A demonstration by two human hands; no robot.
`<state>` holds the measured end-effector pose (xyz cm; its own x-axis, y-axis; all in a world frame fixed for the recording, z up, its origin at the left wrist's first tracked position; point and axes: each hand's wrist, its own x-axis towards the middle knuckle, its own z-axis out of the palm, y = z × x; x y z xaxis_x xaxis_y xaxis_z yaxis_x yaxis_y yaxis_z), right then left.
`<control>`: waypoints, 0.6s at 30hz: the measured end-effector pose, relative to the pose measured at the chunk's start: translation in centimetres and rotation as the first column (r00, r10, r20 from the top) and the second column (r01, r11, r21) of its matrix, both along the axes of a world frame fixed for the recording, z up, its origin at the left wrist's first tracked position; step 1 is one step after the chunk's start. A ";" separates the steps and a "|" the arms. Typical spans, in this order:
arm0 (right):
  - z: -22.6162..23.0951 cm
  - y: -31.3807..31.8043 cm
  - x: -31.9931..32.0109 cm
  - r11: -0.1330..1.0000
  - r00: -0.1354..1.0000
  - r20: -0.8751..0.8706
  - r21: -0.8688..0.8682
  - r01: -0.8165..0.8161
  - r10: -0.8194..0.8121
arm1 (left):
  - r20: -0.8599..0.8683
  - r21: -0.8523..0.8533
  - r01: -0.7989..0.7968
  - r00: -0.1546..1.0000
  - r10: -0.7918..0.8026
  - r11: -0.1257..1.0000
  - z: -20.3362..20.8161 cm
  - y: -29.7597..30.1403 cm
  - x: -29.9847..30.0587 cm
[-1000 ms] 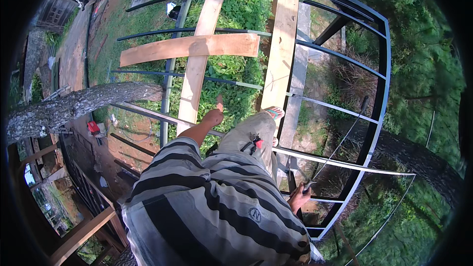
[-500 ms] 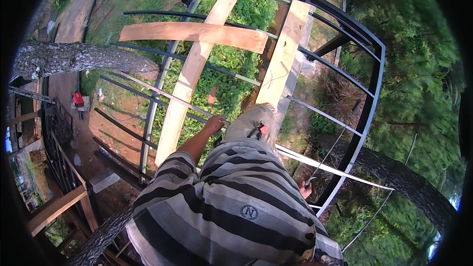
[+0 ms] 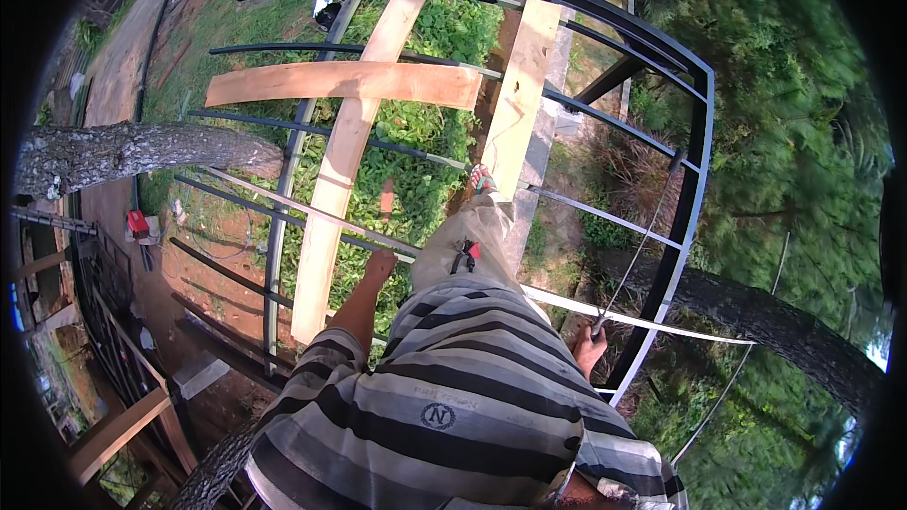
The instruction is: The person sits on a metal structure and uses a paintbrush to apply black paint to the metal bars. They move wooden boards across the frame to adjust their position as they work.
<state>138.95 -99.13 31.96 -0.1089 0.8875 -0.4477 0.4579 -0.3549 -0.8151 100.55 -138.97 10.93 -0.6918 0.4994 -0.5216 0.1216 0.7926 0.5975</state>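
My left hand (image 3: 381,264) is closed, its knuckles beside a thin pale strip (image 3: 255,187) that crosses the frame. The palm is hidden, so I cannot see whether anything is in it. On the other side, my right hand (image 3: 590,351) grips the dark handle end of a long thin rod-like tool (image 3: 638,250). Its dark far tip reaches over the frame's crossbars. One of my feet (image 3: 483,179), in a sandal, is beside the lower end of a wide wooden plank (image 3: 522,85).
Dark metal beams (image 3: 704,132) form an open grid above grass and soil. A second long plank (image 3: 345,161) lies under a crosswise board (image 3: 425,82). A white strip (image 3: 661,328) extends right. Tree trunks (image 3: 142,151) flank the frame, and a red object (image 3: 139,223) is on the ground.
The frame and planks have shifted left in view. My foot has come forward into sight. My left hand has drawn back from the thin strip; more of my right hand shows, still gripping the tool.
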 end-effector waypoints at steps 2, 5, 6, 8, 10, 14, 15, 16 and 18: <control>0.9 2.3 -2.0 0.995 0.997 -0.055 -0.084 0.048 -0.053 | 0.119 0.024 -0.230 0.967 0.226 0.973 -0.1 1.9 0.7; 1.0 6.7 -4.8 0.990 0.994 0.068 0.106 -0.092 0.085 | 0.296 -0.070 -0.376 0.877 0.379 0.924 1.2 7.2 -1.2; 0.1 8.3 -5.4 0.995 0.996 -0.045 -0.063 0.073 -0.076 | 0.352 -0.116 -0.386 0.845 0.402 0.915 2.0 9.6 -2.5; -0.3 12.2 -7.4 0.999 0.999 -0.045 -0.051 0.013 -0.016 | 0.323 -0.142 -0.393 0.849 0.418 0.909 3.4 13.7 -5.2; -0.2 15.6 -11.1 0.995 0.994 -0.048 -0.005 -0.098 0.097 | 0.306 -0.119 -0.439 0.837 0.453 0.891 4.1 16.2 -8.6; 0.2 22.8 -19.6 0.988 0.982 -0.110 0.015 -0.154 0.155 | 0.205 -0.010 -0.468 0.864 0.460 0.884 4.3 19.9 -15.0; 0.6 24.3 -21.6 0.983 0.977 -0.110 0.044 -0.180 0.184 | 0.147 -0.002 -0.443 0.887 0.438 0.897 4.4 20.8 -16.2; 1.6 26.0 -23.1 0.984 0.981 -0.087 0.035 -0.174 0.176 | 0.283 -0.029 -0.493 0.830 0.480 0.869 6.0 23.2 -17.2; 2.4 28.5 -26.0 0.971 0.973 -0.058 0.098 -0.217 0.224 | 0.324 0.004 -0.517 0.811 0.487 0.856 5.7 24.9 -19.2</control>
<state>112.92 -70.61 34.39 -0.3341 0.8746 -0.3515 0.4587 -0.1750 -0.8712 81.34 -114.06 16.60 -0.6750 0.1797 -0.7156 -0.4755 0.6357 0.6081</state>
